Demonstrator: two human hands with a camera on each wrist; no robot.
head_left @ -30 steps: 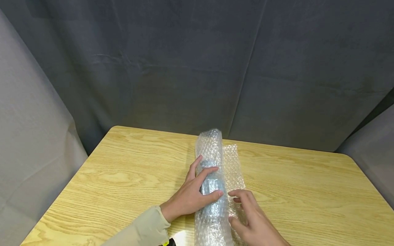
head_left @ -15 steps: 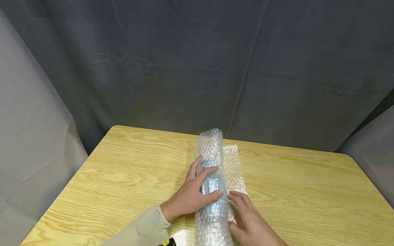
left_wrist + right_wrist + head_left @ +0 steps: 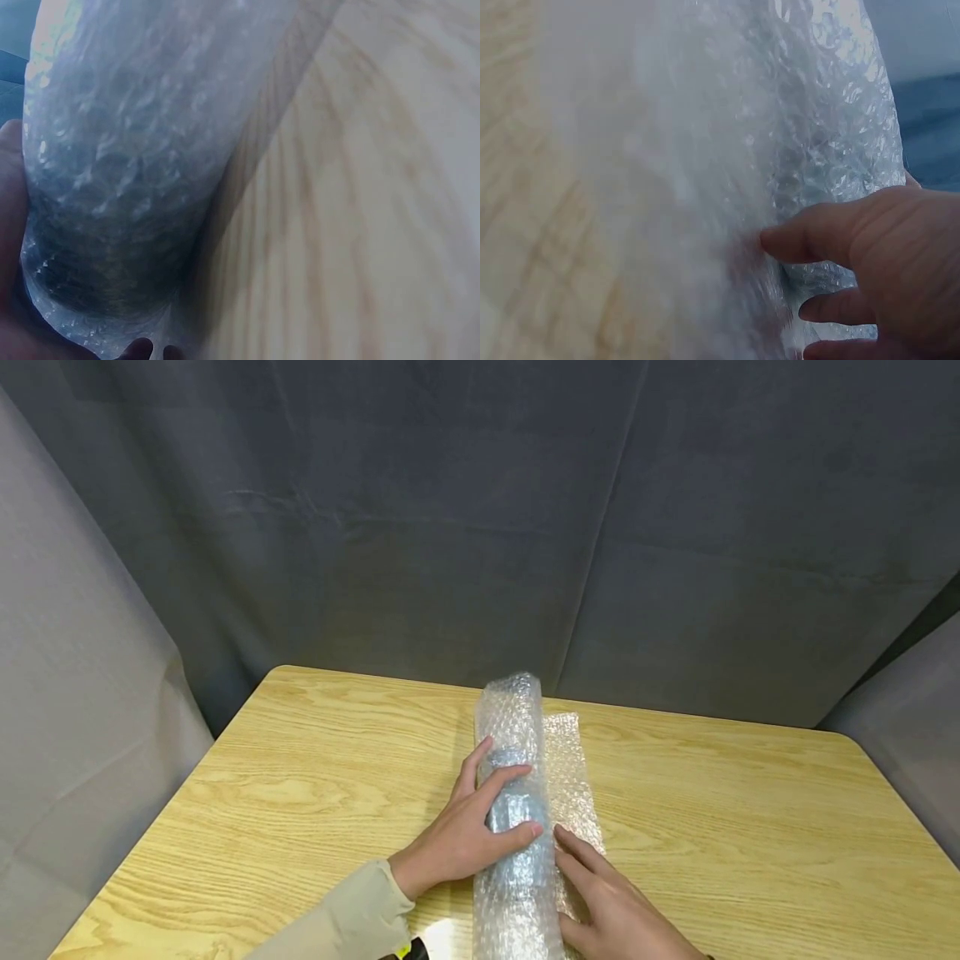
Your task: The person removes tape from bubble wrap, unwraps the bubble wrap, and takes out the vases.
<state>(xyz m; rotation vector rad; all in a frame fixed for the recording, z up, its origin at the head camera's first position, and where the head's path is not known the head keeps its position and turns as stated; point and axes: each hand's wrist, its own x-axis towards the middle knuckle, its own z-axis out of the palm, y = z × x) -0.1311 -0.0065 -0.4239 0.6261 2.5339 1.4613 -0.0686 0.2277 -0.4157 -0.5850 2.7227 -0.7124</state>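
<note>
A long roll of bubble wrap (image 3: 513,910) lies lengthwise on the table, wound round a bluish cylindrical thing (image 3: 517,810) whose kind the wrap obscures. My left hand (image 3: 468,835) holds the roll from the left and above, thumb and index finger bent across its rounded top. In the left wrist view the roll (image 3: 142,127) shows a darker end inside. With loosely bent fingers, my right hand (image 3: 615,906) touches the roll's right side, over the flat flap of bubble wrap (image 3: 566,768). The right wrist view shows the right hand's fingers (image 3: 817,229) where flap and roll meet.
The wooden table (image 3: 750,810) extends to both sides of the roll. Near the front edge sits a small black and yellow thing (image 3: 411,950), mostly out of view. Dark curtain (image 3: 450,527) hangs behind, and grey cloth (image 3: 75,652) flanks the left.
My right hand has shifted slightly down and toward me along the roll's right side, its fingers now nearer the roll. The left hand and the roll have hardly moved.
</note>
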